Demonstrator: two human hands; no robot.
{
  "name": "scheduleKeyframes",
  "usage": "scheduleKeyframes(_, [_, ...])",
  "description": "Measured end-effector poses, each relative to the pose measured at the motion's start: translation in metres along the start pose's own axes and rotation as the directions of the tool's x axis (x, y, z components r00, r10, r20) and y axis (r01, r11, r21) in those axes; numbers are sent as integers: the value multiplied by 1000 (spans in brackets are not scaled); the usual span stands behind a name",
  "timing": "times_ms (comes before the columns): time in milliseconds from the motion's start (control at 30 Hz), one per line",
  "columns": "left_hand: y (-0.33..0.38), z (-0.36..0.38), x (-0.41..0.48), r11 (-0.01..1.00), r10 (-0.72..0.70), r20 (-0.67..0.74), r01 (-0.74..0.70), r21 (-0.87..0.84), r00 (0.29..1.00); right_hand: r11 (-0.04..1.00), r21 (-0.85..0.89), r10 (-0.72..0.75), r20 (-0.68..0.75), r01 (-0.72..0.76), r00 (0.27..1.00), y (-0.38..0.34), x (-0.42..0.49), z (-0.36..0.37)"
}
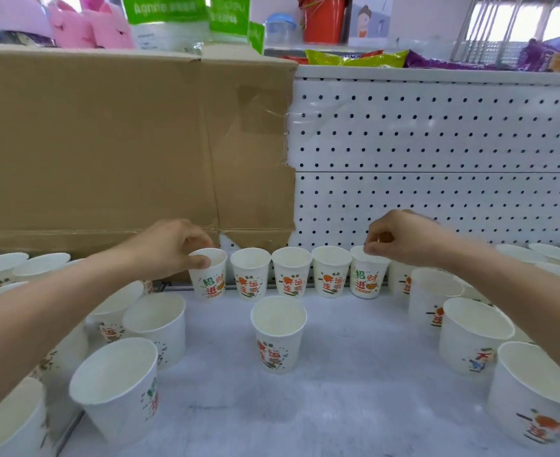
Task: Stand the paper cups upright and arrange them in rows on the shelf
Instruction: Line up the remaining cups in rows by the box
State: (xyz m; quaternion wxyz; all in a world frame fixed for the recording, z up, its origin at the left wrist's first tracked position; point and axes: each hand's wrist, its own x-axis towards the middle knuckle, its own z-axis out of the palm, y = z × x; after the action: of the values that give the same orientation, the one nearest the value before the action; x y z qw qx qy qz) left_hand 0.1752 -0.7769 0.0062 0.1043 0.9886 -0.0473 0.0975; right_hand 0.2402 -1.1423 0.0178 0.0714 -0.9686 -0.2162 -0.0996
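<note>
**Hands, two.** The left hand pinches the rim of the leftmost cup, with the thumb on the outside of the rim. The right hand pinches the rim of the fifth cup. Each hand is clamped on its own cup, and the two are well apart.

**Back row.** I count five cups, upright and close together, across the middle of the frame on the shelf. They stand against the cardboard sheet and the pegboard panel. A sixth shows in part behind the right forearm.

**Lone cup, one.** It stands upright at the centre of the frame, in front of the row and apart from it.

**Left cluster.** I make out at least seven cups, bunched at the lower left. Some are hidden under the left forearm, so I cannot give a full count.

**Right cluster.** Three cups stand near at the lower right. More rims show at the right edge, but how many I cannot tell.

**Risks, as I judge them:**
- Thin paper held by the rim may dent if I pinch hard.
- A held cup that swings sideways would knock its close neighbour and could take the rest of the row with it.
- Both forearms pass low over the side clusters, and a dropped elbow would topple the cups there.
- A cup released while tilted could roll across the shelf.
</note>
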Motion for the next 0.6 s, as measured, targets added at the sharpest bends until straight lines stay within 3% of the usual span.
scheduleKeyframes(300, [-1,9,7,993,-110,35,111,-37,993,920,-89,-389,-85,382,917,-107,32,33])
scheduleKeyframes(600, [-1,16,14,977,-143,57,150,-151,988,890,-156,-443,-69,429,894,-132,55,65])
